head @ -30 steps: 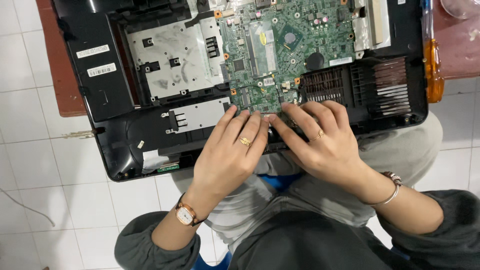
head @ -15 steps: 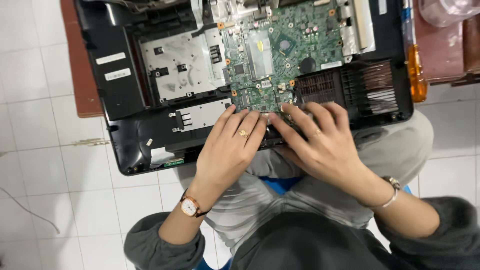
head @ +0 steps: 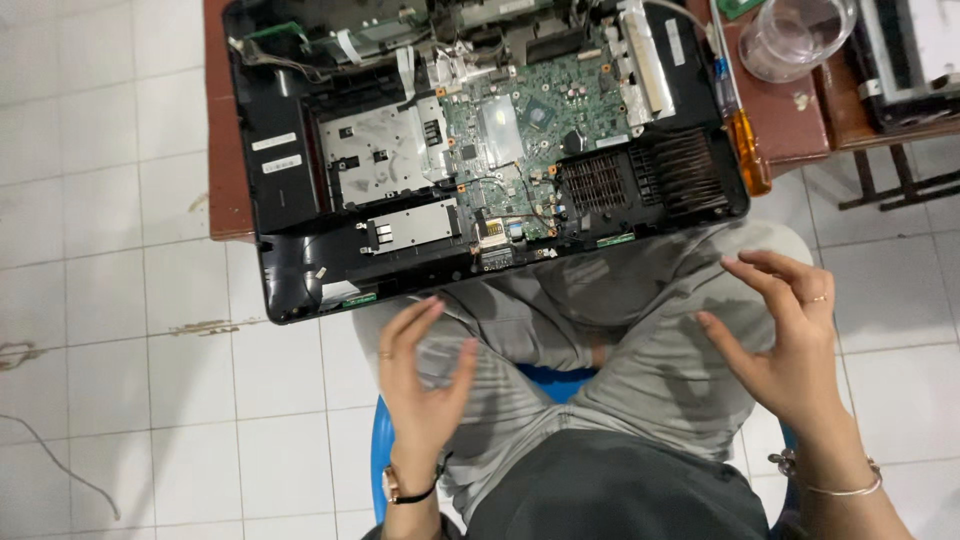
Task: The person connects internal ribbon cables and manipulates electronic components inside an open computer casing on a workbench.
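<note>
1. At the bottom centre of the frame, a seated person's lap in grey trousers fills the view, with the edge of a blue stool (head: 378, 450) showing beneath.
2. The left hand (head: 420, 385), lower left of centre, hovers above the left thigh, fingers spread loosely and holding nothing; a watch sits on its wrist.
3. The right hand (head: 790, 340), at the right edge of the frame, is raised above the right knee, fingers wide and curled, also empty; a ring and a bracelet show.
4. Above the hands, an opened laptop base (head: 300, 260) rests partly on the knees and partly on a brown table (head: 222, 150). Its long axis runs left to right, tilted slightly, with the right end higher in the frame. Neither hand touches it.
5. Inside the shell, a green circuit board (head: 520, 130) lies at the centre, with black vent grilles to its right.
6. At the upper right, an orange-handled screwdriver (head: 745, 150) lies beside the shell, its handle pointing down the frame, and a clear container (head: 795, 40) stands beyond it.
</note>
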